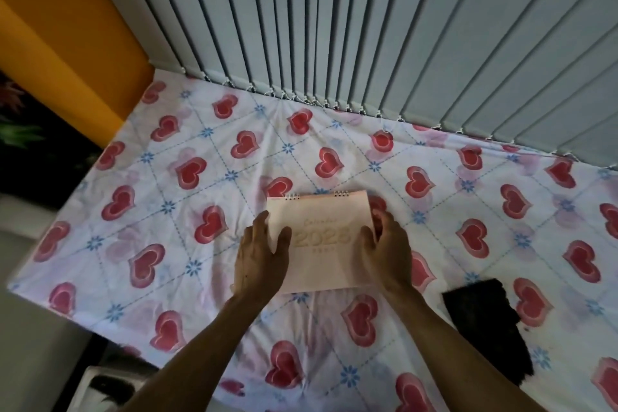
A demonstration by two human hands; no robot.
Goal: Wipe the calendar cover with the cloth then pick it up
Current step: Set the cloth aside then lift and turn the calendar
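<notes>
A pale pink spiral-bound calendar marked 2026 sits in the middle of a surface covered by a heart-patterned sheet. My left hand grips its left edge, thumb over the cover and fingers behind. On the opposite edge, my right hand holds it the same way. Whether the calendar rests on the sheet or is slightly raised is unclear. A dark cloth lies flat on the sheet to the right, apart from both hands.
Grey vertical blinds hang along the far edge of the surface. An orange wall stands at the left. The sheet's left edge drops off toward a pale floor, where a white object sits at the lower left.
</notes>
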